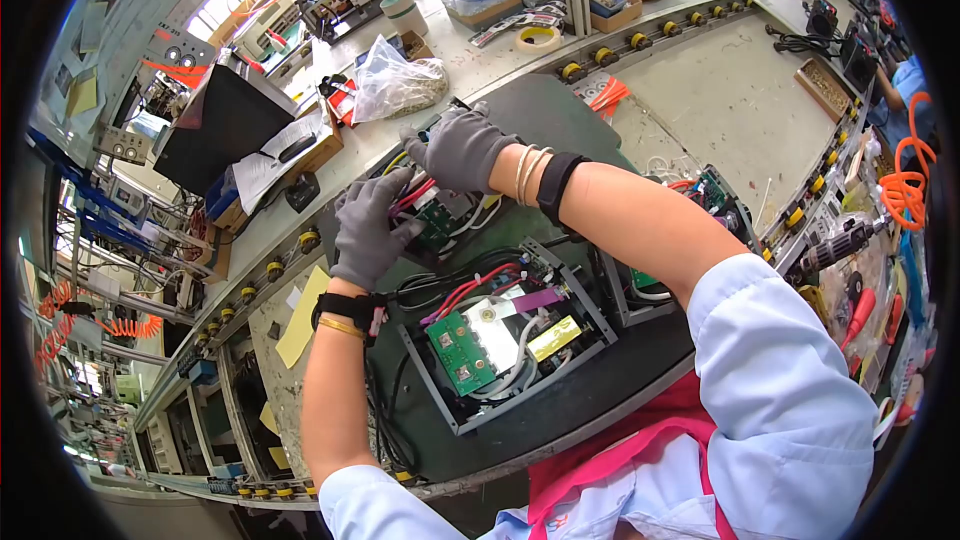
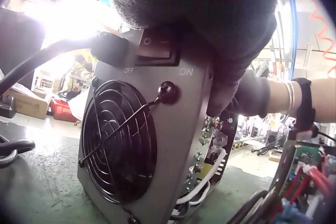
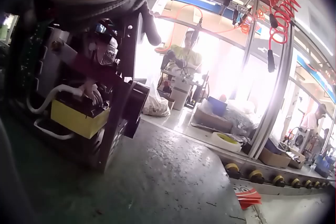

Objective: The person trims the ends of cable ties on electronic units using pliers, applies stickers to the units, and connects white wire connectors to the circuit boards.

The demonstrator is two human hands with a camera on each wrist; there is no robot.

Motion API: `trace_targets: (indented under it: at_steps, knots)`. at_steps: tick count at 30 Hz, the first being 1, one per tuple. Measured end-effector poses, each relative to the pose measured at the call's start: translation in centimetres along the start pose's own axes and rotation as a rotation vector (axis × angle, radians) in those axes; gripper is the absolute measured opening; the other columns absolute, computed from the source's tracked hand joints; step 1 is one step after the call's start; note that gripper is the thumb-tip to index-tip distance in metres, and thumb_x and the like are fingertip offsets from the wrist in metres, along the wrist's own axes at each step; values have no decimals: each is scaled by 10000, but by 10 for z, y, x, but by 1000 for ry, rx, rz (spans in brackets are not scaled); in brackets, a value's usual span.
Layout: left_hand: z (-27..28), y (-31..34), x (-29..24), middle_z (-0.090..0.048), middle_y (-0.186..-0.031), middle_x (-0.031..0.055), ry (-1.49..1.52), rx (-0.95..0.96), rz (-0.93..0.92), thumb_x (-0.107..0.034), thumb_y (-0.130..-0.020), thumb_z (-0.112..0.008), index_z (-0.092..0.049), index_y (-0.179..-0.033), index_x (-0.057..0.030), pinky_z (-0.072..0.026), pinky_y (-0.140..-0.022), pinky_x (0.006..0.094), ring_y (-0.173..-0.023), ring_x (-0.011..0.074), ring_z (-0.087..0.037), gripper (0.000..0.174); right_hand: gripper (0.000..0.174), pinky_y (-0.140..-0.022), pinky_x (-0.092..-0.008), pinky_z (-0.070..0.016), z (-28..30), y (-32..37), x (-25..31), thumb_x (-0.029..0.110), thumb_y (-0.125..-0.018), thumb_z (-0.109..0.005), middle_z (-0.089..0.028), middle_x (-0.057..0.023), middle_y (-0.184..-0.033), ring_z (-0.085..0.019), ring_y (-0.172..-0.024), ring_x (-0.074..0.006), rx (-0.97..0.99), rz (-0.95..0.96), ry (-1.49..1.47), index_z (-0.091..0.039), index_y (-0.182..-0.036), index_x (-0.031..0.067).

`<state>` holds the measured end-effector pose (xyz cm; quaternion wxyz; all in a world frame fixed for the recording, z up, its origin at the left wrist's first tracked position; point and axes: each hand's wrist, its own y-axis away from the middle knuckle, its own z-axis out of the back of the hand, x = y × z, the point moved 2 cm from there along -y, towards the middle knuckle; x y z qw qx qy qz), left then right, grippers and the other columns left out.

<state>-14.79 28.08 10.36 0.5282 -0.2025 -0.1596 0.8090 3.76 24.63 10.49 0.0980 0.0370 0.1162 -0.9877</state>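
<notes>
Grey-gloved, my left hand (image 1: 370,230) grips the near end of an open power unit (image 1: 436,220) standing on the green-black mat. In the left wrist view its fingers lie over the top of the end panel (image 2: 181,90), beside a red ON/OFF switch (image 2: 157,49) and above a round fan grille (image 2: 118,140). My right hand (image 1: 462,150), also gloved, holds the far end, a finger (image 3: 151,28) hooked over the edge there. Inside the frame a yellow-wrapped transformer (image 3: 79,119) and white wires show. The palms hide much of the unit's top.
A second open unit (image 1: 500,330) with a green board and red wires lies on the mat nearer my body; another (image 1: 715,195) stands to the right. Black cables (image 1: 390,410) coil at the left. Roller rails (image 1: 640,40), a plastic bag (image 1: 400,80) and a tape roll (image 1: 538,39) are beyond.
</notes>
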Motion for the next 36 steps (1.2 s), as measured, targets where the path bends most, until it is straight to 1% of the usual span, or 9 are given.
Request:
trace_targets:
  at_steps: [7, 14, 17, 18, 21, 22, 26, 30, 36]
  knots:
    - [-2, 5, 4, -633, -1081, 86, -26, 79, 153, -198, -633, -845, -483, -1346, -197, -413, -921, 450, -1053, 326, -557, 800, 479, -703, -466, -531, -1, -1, 4, 182, -893, -568, -669, -213, -868, -676, -814, -369, -3, 14, 19, -451, -1303, -38]
    - [4, 5, -6, -682, -1016, 77, 18, -88, -9, -190, -573, -866, -603, -1193, -95, -501, -833, 402, -940, 286, -627, 680, 571, -684, -458, -538, 18, 4, 2, 248, -840, -652, -657, -208, -941, -659, -906, -372, 116, -40, -124, -459, -1311, -9]
    - [3, 6, -11, -679, -1012, 84, 61, -110, 67, -195, -572, -866, -613, -1172, -84, -505, -834, 390, -937, 278, -631, 661, 332, -758, -469, -524, 24, 12, -2, 226, -880, -557, -653, -221, -1052, -644, -963, -376, -13, -26, -75, -526, -1143, 25]
    - [1, 6, -9, -676, -1012, 89, 90, -128, 57, -180, -555, -870, -612, -1170, -81, -508, -835, 377, -935, 268, -634, 674, 467, -782, -471, -516, 25, 13, -4, 294, -869, -574, -634, -227, -1105, -609, -1030, -368, -48, 31, 89, -507, -1241, 21]
    - [-3, 5, 0, -675, -1025, 91, 184, -141, 47, -142, -548, -862, -611, -1164, -85, -511, -838, 368, -940, 264, -634, 668, 623, -798, -471, -509, 23, 15, -4, 351, -855, -594, -633, -236, -1102, -597, -1062, -372, 29, -158, 94, -445, -1365, 24]
    - [-2, 6, 1, -675, -1026, 91, 148, -107, 73, -137, -559, -850, -612, -1159, -89, -506, -839, 376, -947, 268, -632, 647, 705, -775, -469, -518, 18, 15, -7, 347, -871, -589, -645, -251, -1047, -627, -1005, -374, 43, -135, 46, -350, -1447, 18]
    - [1, 3, -4, -686, -1009, 80, 99, -88, 67, -140, -559, -844, -611, -1159, -93, -492, -848, 391, -955, 274, -627, 645, 632, -690, -478, -532, 14, 10, -7, 199, -918, -517, -669, -239, -913, -675, -814, -372, 108, -30, 61, -276, -1462, -15]
    - [0, 4, -2, -691, -1015, 79, 88, -84, 71, -137, -565, -849, -613, -1159, -104, -493, -855, 393, -965, 276, -626, 640, 590, -646, -453, -538, 15, 11, -9, 130, -925, -481, -672, -218, -896, -677, -801, -352, 53, -42, 10, -277, -1461, -9]
    - [-1, 2, -3, -685, -1070, 91, 99, -73, 117, -140, -579, -859, -612, -1162, -104, -484, -906, 398, -1007, 279, -625, 634, 634, -703, -477, -537, 13, 7, -10, 232, -930, -518, -677, -217, -922, -680, -846, -363, 96, -90, 4, -270, -1482, 46]
